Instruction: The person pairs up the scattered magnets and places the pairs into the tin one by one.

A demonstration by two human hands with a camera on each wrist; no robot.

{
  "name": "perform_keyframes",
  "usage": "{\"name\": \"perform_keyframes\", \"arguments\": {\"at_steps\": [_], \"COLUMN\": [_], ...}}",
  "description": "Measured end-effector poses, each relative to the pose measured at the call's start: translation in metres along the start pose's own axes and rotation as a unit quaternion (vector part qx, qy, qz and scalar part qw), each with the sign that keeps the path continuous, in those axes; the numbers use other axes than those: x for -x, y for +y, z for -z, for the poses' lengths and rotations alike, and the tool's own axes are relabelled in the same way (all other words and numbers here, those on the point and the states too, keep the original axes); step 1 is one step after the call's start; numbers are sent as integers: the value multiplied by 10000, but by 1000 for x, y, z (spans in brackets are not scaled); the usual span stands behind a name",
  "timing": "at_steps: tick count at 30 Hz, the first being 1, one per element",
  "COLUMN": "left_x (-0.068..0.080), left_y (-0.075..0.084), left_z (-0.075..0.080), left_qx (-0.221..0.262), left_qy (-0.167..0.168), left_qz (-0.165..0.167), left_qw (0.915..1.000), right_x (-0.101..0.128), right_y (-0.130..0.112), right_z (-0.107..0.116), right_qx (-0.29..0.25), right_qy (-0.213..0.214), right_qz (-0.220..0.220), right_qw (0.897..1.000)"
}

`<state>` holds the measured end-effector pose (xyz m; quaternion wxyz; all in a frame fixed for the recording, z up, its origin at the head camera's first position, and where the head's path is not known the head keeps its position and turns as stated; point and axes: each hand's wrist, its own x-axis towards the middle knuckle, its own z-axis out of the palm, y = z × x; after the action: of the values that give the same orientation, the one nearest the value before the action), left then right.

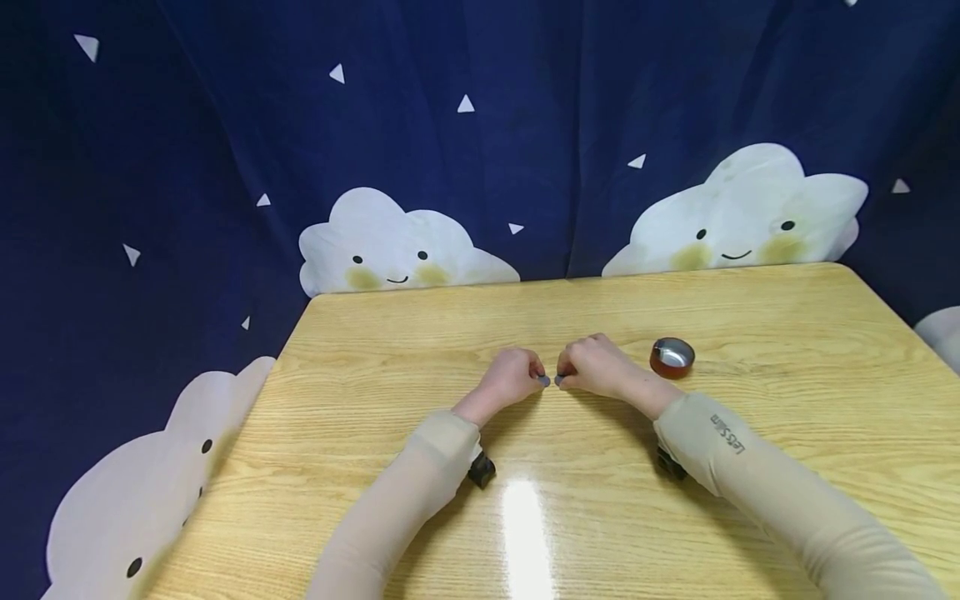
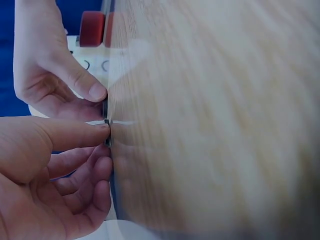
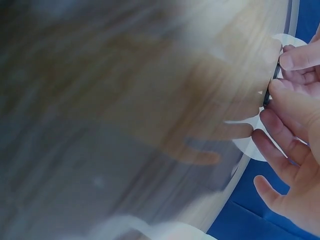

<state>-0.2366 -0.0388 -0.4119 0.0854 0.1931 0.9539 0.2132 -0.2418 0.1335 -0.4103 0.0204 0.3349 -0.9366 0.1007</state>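
Over the middle of the wooden table, my left hand (image 1: 512, 377) pinches a small grey-blue round piece (image 1: 544, 381) between thumb and fingertips. Facing it, my right hand (image 1: 596, 367) pinches a similar small piece (image 1: 558, 380). A narrow gap separates the two pieces in the head view. In the left wrist view, the left hand's piece (image 2: 107, 123) appears as a thin dark edge at table level, mostly covered by the thumb. From the right wrist, a dark thin piece (image 3: 266, 95) shows under the fingertips. The pieces' exact kind is too small to tell.
A small round container (image 1: 672, 357), red outside and silvery inside, stands just right of my right hand. The wooden table (image 1: 420, 333) ends at a dark blue cloud-patterned curtain (image 1: 465, 167) behind. Black wrist devices (image 1: 482, 471) hang under both forearms.
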Motion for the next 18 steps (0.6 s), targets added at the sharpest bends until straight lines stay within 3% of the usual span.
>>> {"name": "perform_keyframes", "arguments": {"at_steps": [18], "left_x": [-1], "left_y": [0], "left_z": [-2], "left_qx": [-76], "left_qy": [13], "left_qz": [-65], "left_qw": [9999], "right_x": [-2], "right_y": [-3], "right_z": [-1], "right_qx": [-97], "right_qy": [-84], "right_qz": [-119], "right_qw": [9998]}}
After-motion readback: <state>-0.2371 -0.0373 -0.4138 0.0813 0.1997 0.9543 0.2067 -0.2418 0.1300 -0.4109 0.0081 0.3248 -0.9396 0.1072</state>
